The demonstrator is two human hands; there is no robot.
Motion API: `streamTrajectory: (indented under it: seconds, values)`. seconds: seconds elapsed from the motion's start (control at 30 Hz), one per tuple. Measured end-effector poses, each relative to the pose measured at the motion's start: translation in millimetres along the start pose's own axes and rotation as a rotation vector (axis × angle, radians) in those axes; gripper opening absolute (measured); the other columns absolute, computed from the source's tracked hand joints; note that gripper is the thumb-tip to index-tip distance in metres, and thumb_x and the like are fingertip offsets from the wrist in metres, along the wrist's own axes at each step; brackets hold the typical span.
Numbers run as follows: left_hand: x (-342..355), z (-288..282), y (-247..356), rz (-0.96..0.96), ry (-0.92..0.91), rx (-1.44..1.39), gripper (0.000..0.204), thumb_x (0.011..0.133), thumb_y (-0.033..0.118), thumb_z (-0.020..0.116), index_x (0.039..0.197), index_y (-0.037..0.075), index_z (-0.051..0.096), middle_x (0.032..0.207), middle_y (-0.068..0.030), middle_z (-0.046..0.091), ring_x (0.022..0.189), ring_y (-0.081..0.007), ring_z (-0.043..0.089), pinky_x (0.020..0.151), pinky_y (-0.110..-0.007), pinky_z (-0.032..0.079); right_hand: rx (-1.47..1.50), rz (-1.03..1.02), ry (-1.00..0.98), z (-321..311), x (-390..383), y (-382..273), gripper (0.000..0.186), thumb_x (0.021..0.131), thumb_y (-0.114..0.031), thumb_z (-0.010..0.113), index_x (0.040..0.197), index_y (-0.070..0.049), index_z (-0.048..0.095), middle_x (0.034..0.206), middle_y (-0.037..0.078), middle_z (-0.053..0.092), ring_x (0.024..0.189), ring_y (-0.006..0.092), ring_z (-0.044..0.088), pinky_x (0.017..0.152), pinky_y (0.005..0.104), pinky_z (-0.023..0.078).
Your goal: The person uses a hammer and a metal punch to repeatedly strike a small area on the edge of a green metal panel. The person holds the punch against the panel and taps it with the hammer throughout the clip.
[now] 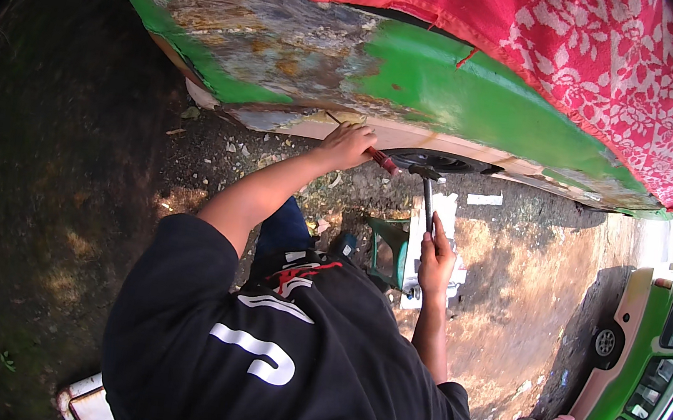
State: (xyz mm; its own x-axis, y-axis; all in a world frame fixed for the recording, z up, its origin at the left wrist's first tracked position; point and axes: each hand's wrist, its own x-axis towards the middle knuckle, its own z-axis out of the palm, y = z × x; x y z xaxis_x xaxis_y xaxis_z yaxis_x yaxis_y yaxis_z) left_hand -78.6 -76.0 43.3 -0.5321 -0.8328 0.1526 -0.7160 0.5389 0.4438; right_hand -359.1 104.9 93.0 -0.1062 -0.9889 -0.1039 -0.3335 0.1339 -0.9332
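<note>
My left hand (347, 145) grips a red-handled chisel (382, 161) and holds its thin tip against the lower edge of a green car body panel (452, 90) with rusted, stripped patches. My right hand (435, 260) is closed around the black handle of a hammer (427, 196). The hammer's head sits just right of the chisel's handle end, near a dark opening (443, 161) under the panel. My black printed shirt (285, 355) fills the lower middle of the view.
A red floral cloth (614, 68) drapes over the car's upper part. Below the hammer lie a green metal stand (386, 250) and a white object (441, 214) on the dirt ground (514, 265). Another green and pink vehicle (637, 364) stands at lower right. A white box corner (82, 401) shows at lower left.
</note>
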Motion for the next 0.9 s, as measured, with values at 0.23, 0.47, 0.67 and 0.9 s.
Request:
streamTrajectory:
  seconds: [0.23, 0.47, 0.67, 0.9]
  values:
    - [-39.8, -8.7, -17.0, -0.015, 0.420, -0.134, 0.019, 0.085, 0.022, 0.069, 0.090, 0.010, 0.055, 0.100, -0.0086, 0.056, 0.094, -0.0319, 0.055, 0.089, -0.045, 0.039, 0.017, 0.012, -0.048, 2.8, 3.9, -6.9, 0.046, 0.096, -0.006, 0.054, 0.142, -0.009, 0.051, 0.067, -0.009, 0.042, 0.056, 0.0014, 0.033, 0.049, 0.0195, 0.028]
    - [-77.7, -20.4, -39.4, -0.476, 0.669, -0.697, 0.013, 0.096, 0.016, 0.063, 0.098, 0.004, 0.059, 0.086, -0.0043, 0.059, 0.075, -0.0144, 0.056, 0.068, -0.028, 0.045, -0.030, -0.080, -0.117, 15.0, 19.5, -21.4, 0.045, 0.097, -0.006, 0.056, 0.141, -0.009, 0.052, 0.067, -0.008, 0.041, 0.058, 0.0022, 0.034, 0.051, 0.0198, 0.030]
    - [-80.4, -28.3, -49.5, -0.462, 0.694, -0.979, 0.020, 0.104, 0.024, 0.050, 0.100, 0.005, 0.056, 0.101, -0.0048, 0.068, 0.080, -0.0101, 0.062, 0.068, -0.025, 0.048, -0.037, 0.040, -0.200, 25.4, 26.2, -49.6, 0.042, 0.096, -0.008, 0.057, 0.137, -0.006, 0.055, 0.128, 0.018, 0.063, 0.122, 0.0189, 0.058, 0.101, 0.0291, 0.042]
    - [-79.0, -27.6, -57.2, -0.408, 0.814, -1.087, 0.018, 0.104, 0.022, 0.049, 0.097, 0.006, 0.055, 0.099, -0.0048, 0.068, 0.081, -0.0116, 0.066, 0.068, -0.025, 0.047, -0.060, 0.031, -0.252, 31.8, 27.2, -53.6, 0.042, 0.096, -0.011, 0.058, 0.138, -0.009, 0.055, 0.125, 0.017, 0.065, 0.117, 0.0192, 0.061, 0.098, 0.0302, 0.045]
